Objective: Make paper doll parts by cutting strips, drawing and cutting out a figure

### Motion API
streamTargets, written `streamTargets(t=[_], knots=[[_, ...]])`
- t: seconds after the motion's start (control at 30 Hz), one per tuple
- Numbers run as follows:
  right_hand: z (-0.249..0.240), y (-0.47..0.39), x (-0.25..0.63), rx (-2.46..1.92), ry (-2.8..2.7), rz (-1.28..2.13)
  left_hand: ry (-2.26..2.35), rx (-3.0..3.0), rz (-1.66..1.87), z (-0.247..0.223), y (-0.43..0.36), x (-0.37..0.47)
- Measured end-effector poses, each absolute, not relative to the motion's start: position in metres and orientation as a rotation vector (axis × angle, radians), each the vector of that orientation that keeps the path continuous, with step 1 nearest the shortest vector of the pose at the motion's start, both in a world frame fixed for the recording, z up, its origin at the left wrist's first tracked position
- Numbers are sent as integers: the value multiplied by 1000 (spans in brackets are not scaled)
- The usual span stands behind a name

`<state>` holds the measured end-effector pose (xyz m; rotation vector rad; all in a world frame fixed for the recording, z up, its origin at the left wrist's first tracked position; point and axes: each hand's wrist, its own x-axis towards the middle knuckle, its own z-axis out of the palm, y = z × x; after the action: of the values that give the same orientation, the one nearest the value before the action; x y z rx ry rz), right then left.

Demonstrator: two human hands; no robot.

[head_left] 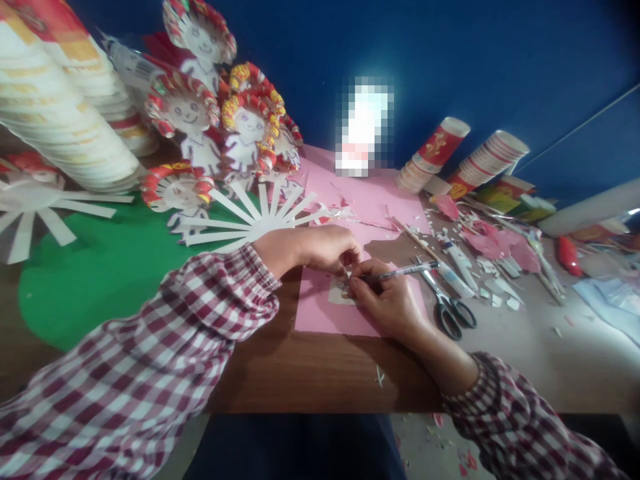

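Pink paper (320, 319), maroon-and-white checked sleeves (200, 300)

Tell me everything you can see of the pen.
The pen is slim and straight, its pale, seemingly plastic barrel carrying dark markings. It slants in the right grip, the rear end sticking out to the right and overlapping the scissors in this view; whether they touch is unclear. The grip covers its front, so the tip, and any contact with the small pale piece below, cannot be seen.

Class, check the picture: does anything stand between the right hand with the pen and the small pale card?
Nothing visible does: the right hand, holding the pen, is at the small pale card's right edge. The left hand is by its upper edge, not between. The scissors lie aside.
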<state>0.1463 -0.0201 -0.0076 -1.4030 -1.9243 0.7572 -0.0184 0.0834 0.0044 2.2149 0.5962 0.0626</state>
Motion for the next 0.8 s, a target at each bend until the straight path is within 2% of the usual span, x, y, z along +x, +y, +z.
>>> streamTargets(t=[0.8], knots=[[-8,-20,147,-1414,-1930,788,627,2258,58,11,80,-18]])
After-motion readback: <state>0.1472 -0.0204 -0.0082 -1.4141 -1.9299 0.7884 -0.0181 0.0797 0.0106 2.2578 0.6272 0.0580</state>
